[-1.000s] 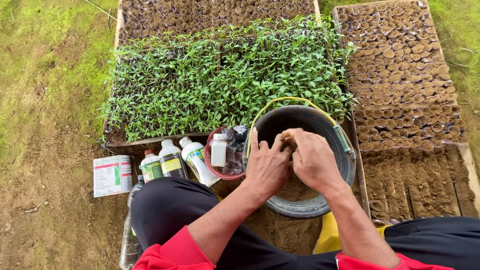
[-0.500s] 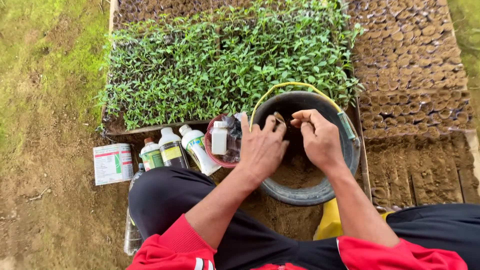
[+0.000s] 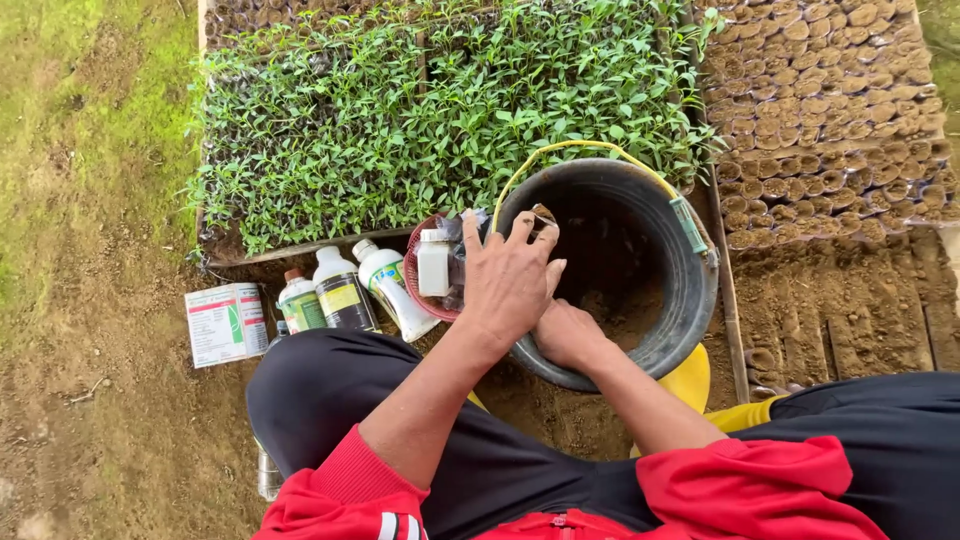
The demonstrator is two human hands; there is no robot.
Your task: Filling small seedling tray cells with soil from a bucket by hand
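A black bucket (image 3: 694,300) with a yellow wire handle stands on the ground in front of me, with dark soil (image 3: 622,308) in its bottom. My left hand (image 3: 508,278) lies over the bucket's near left rim, fingers spread. A small brownish bag (image 3: 544,214) sits at its fingertips. My right hand (image 3: 572,338) is low inside the bucket at the near wall, partly hidden under the left hand. Its fingers do not show.
Behind the bucket lies a wooden tray of green seedlings (image 3: 450,110). Rows of small soil-filled pots (image 3: 830,120) fill the right side. On the left are a red basket (image 3: 428,303) with a white bottle (image 3: 433,262), three bottles (image 3: 345,295) and a white box (image 3: 225,325). A yellow container (image 3: 690,380) sits under the bucket.
My hands were side by side above the bucket, working a small item together. Now they have parted: the left stays at the rim, the right has dropped beneath it into the bucket.
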